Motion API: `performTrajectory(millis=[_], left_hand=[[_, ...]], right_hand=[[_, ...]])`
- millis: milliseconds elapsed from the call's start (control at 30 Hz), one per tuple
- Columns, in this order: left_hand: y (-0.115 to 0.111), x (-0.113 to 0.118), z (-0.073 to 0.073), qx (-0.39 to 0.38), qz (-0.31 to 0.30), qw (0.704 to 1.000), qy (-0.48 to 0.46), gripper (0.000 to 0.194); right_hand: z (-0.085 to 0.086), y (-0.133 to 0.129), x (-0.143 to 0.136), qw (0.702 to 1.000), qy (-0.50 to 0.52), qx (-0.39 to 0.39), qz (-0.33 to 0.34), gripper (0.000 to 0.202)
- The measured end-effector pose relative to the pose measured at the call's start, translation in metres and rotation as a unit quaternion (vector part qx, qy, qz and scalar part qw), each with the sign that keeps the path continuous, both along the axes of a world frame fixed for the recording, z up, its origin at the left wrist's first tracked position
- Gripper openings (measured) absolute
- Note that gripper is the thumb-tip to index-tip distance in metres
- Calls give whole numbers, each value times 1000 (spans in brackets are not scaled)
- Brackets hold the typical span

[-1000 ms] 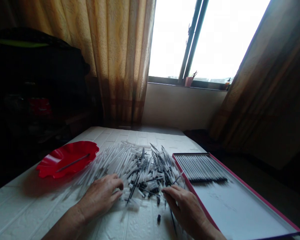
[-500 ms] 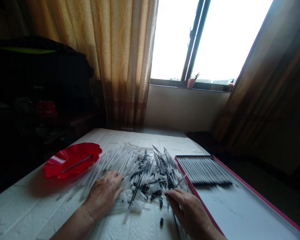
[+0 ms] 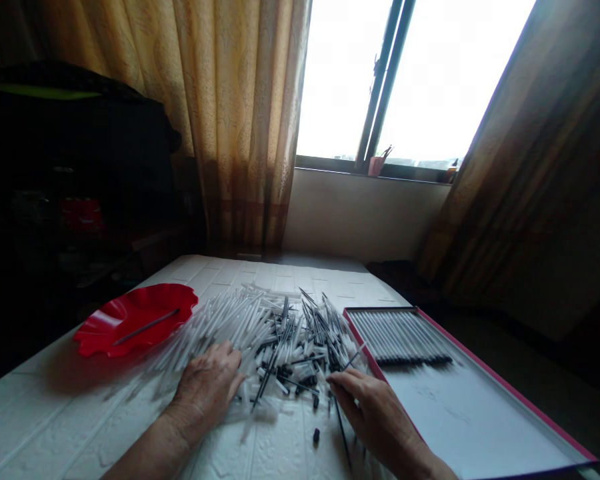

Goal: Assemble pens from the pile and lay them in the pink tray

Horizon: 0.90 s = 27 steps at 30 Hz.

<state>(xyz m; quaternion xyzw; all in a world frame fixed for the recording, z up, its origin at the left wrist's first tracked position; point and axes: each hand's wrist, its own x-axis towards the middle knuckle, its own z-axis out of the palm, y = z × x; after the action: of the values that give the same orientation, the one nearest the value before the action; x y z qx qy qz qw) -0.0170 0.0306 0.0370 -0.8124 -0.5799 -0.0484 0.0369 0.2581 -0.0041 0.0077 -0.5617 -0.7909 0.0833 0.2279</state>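
Pile (image 3: 280, 353) of thin pen-like parts lies on the white table (image 3: 260, 453), and I take it as the centre of a clock, twelve being away from the person. Clear tubes (image 3: 225, 317) spread toward ten o'clock; dark rods (image 3: 325, 323) lie more toward two. One small black piece (image 3: 316, 437) lies apart at five. The left hand (image 3: 207, 380) is at eight o'clock, half curled over the edge of the tubes; whether it holds something, I cannot tell. The right hand (image 3: 370, 400) is at four, thumb and forefinger close together near a thin rod (image 3: 354, 357); whether this rod is gripped, I cannot tell. At three o'clock is a shallow box (image 3: 470, 427) with red rim, and in its far part a row of pale sticks (image 3: 395, 333) with dark ends. At nine lies a red dish (image 3: 125, 313) with one grey rod (image 3: 147, 327) in it. Farther, at one o'clock, is a bright window (image 3: 430, 87), and near twelve a golden curtain (image 3: 245, 120).
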Motion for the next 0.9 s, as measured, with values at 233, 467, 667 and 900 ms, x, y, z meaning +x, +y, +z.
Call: performTrajectory(millis=[233, 467, 667, 900], left_hand=[[5, -3, -7, -4, 7, 999, -54, 15], [13, -7, 4, -27, 23, 974, -225, 20], [12, 2, -3, -157, 1, 880, -447, 37], [3, 4, 2, -280, -34, 735, -617, 45]], right_hand=[[1, 1, 0, 999, -30, -22, -18, 24], [4, -4, -11, 991, -123, -39, -41, 15], [0, -4, -14, 990, -132, -24, -49, 15], [3, 3, 12, 998, 50, -4, -45, 20]])
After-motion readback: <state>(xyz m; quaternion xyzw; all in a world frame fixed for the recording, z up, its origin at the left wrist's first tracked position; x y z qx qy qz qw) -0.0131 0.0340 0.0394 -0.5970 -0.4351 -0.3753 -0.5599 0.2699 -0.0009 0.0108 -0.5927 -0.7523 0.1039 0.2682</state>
